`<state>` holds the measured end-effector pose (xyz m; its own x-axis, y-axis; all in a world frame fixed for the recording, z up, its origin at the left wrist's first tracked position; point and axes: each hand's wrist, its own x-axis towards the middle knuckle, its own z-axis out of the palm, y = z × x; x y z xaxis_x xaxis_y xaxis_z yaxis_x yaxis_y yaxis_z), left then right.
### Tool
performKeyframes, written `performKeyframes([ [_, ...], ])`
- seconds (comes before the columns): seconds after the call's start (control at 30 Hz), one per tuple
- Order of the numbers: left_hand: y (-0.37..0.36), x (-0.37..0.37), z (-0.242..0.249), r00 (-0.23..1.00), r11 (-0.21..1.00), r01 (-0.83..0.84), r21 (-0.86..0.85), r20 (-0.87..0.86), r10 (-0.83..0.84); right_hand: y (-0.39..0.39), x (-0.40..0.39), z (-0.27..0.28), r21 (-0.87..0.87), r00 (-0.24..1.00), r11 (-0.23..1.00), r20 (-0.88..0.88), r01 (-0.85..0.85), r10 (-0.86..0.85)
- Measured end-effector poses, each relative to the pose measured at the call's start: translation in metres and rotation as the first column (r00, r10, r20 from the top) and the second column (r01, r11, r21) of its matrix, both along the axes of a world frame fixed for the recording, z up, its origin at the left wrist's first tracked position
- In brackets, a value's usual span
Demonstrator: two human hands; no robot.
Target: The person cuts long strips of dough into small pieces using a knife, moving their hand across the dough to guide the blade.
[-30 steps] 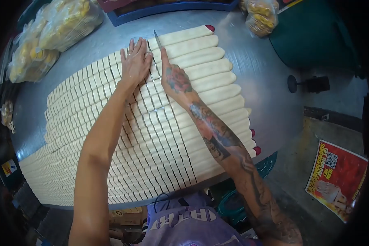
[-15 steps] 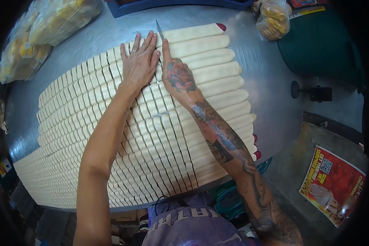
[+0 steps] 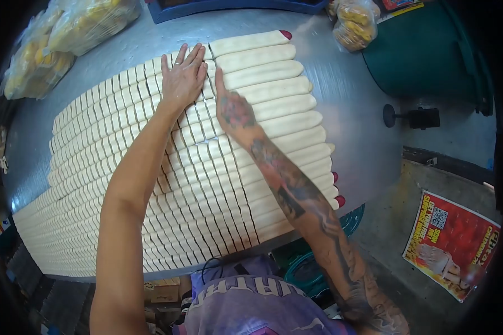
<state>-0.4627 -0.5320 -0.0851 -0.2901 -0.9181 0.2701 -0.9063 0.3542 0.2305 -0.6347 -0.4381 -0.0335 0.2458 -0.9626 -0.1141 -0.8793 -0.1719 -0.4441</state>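
Long pale dough rolls (image 3: 274,89) lie side by side on a metal table (image 3: 352,128). Their left parts are sliced into many short dough pieces (image 3: 112,137); a few right ends show dark red. My left hand (image 3: 183,81) rests flat on the cut pieces near the far edge, fingers stretched out and slightly apart, a ring on one. My right hand (image 3: 235,109) grips a knife (image 3: 211,52), index finger extended along its back. The narrow blade points away from me and sits at the line between cut pieces and uncut rolls. The handle is hidden in my palm.
Plastic bags of yellow items (image 3: 92,28) stand at the far left, another bag (image 3: 356,25) at the far right. A blue tray (image 3: 235,8) lies along the back. To the right are a green bin (image 3: 419,50), a black stand (image 3: 411,116) and a red poster (image 3: 452,243).
My right hand has drawn the knife toward me along the rolls. My left hand stays flat on the dough. The whole view has shifted slightly.
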Motion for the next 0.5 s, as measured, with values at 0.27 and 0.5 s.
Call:
performKeyframes([
  [0.27, 0.121, -0.025, 0.019, 0.993, 0.986, 0.112, 0.122, -0.061, -0.106, 0.098, -0.018, 0.0, -0.011, 1.0, 1.0, 0.023, 0.005, -0.004],
  [0.5, 0.151, -0.032, 0.015, 0.996, 0.996, 0.084, -0.004, -0.006, -0.084, 0.19, -0.037, 0.013, 0.06, 1.0, 0.998, 0.02, -0.002, 0.001],
])
